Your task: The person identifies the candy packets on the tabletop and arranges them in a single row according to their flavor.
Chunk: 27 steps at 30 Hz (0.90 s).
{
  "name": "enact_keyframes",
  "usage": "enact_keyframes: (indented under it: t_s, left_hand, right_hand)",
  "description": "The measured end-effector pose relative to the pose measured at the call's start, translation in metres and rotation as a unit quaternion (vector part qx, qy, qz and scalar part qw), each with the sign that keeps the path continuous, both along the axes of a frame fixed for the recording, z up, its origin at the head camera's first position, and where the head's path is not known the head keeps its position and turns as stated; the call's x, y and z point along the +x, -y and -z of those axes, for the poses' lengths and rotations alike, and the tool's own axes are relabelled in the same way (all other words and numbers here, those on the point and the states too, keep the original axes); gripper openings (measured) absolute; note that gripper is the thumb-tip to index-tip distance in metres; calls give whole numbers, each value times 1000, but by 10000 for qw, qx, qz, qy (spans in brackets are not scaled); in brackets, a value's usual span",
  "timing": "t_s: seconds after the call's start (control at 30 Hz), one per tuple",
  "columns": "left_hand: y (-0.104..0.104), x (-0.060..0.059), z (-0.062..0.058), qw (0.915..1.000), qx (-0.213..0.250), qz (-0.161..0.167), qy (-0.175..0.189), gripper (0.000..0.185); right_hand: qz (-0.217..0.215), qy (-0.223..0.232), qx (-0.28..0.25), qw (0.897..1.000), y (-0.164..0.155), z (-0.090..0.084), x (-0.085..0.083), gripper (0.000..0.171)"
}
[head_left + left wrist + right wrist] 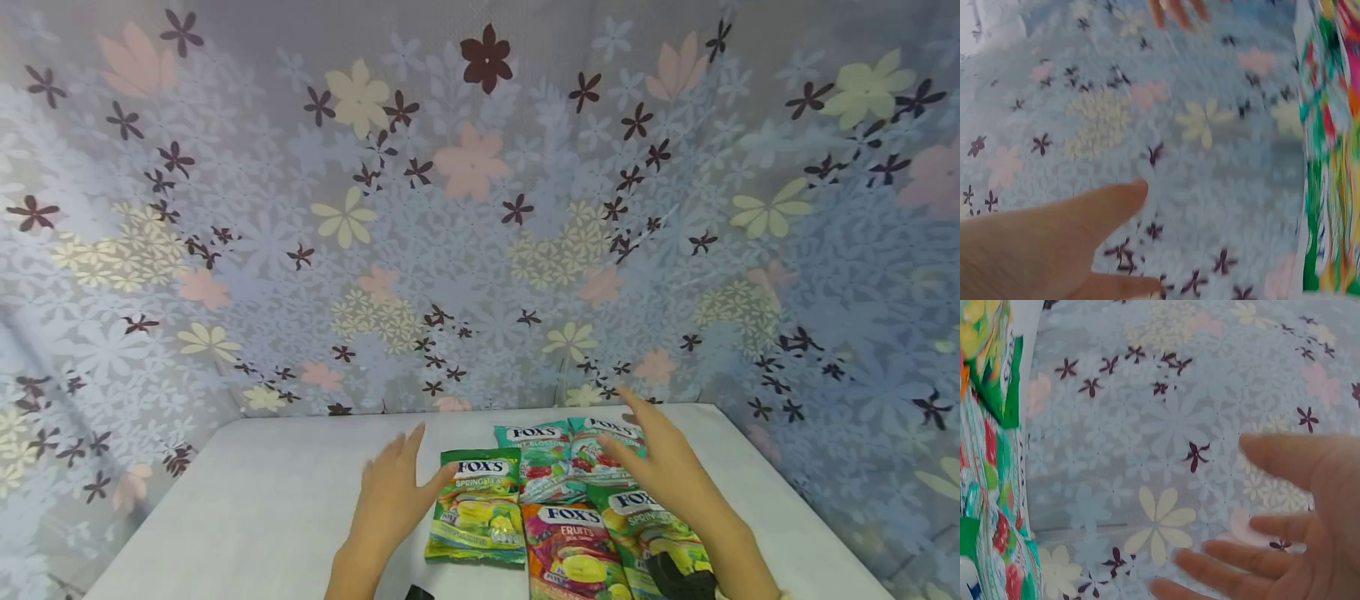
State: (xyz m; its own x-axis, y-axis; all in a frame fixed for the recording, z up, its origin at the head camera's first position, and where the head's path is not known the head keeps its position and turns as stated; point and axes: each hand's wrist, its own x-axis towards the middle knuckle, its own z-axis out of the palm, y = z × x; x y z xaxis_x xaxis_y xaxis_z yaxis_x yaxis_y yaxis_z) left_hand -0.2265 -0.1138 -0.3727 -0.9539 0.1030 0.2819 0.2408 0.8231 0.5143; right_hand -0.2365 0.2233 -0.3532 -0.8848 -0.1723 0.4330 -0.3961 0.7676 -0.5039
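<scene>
Several Fox's candy bags lie on the white table (pixel 255 500). A green Spring Tea bag (pixel 480 504) lies at the left of the group. Two teal bags (pixel 558 454) lie behind it. A pink Fruits bag (pixel 573 550) and another green bag (pixel 652 529) lie at the front. My left hand (pixel 393 492) hovers beside the left green bag with fingers straight, holding nothing. My right hand (pixel 660 458) hovers over the teal and green bags, fingers spread, also holding nothing. In the wrist views the left hand (pixel 1054 244) and the right hand (pixel 1291 537) show spread fingers against the floral curtain.
A floral curtain (pixel 480 208) hangs close behind and around the table. Bare tabletop stretches left of the bags. The table's right edge (pixel 795 500) runs close to the bags. A dark strap (pixel 678 575) shows at my right wrist.
</scene>
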Motion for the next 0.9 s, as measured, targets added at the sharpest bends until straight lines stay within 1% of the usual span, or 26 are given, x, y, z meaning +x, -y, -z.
enact_keyframes:
  t_s: [0.07, 0.13, 0.2, 0.27, 0.33, 0.37, 0.43, 0.47, 0.53, 0.63, 0.7, 0.77, 0.83, 0.9]
  left_hand:
    - [-5, 3, -1, 9970, 479, 209, 562, 75]
    - [-10, 5, 0, 9912, 762, 439, 994, 72]
    - [-16, 5, 2, 9874, 823, 649, 1186, 67]
    - [-22, 6, 6, 9845, 882, 799, 1289, 63]
    - [-28, 6, 11, 9808, 997, 983, 1356, 57]
    - [-31, 7, 14, 9788, 1058, 1069, 1389, 54]
    - [-38, 7, 18, 9750, 1119, 1228, 1473, 49]
    - [-42, 7, 20, 9732, 1164, 1277, 1516, 47]
    - [-48, 8, 23, 9714, 1154, 1323, 1599, 44]
    - [-58, 9, 28, 9706, 1042, 1335, 1711, 43]
    - [-63, 9, 31, 9680, 1024, 1412, 1804, 41]
    - [-67, 11, 34, 9654, 1008, 1511, 1870, 39]
    - [-69, 12, 36, 9610, 1060, 1637, 1959, 35]
    - [-69, 12, 36, 9583, 1124, 1717, 1987, 30]
  right_hand:
    - [-57, 346, -247, 9991, 3, 0, 1, 80]
    - [-36, 668, -373, 9971, 5, 0, 1, 78]
    - [6, 1047, -463, 9934, 7, 1, 1, 77]
    - [-9, 1435, -579, 9879, 8, 3, 1, 77]
    - [-55, 1724, -742, 9822, 10, 6, 1, 76]
    - [-67, 1863, -834, 9789, 12, 8, 1, 76]
    - [-113, 2046, -839, 9752, 13, 14, 1, 74]
    - [-113, 2118, -797, 9740, 14, 17, 2, 73]
    - [-175, 2377, -815, 9678, 15, 24, 5, 71]
    - [-384, 2761, -702, 9578, 17, 33, 10, 66]
    - [-515, 3047, -787, 9478, 18, 38, 13, 63]
    - [-623, 3256, -773, 9403, 19, 41, 15, 58]
    - [-642, 3409, -733, 9350, 20, 43, 16, 51]
    - [-518, 3596, -657, 9293, 22, 44, 17, 46]
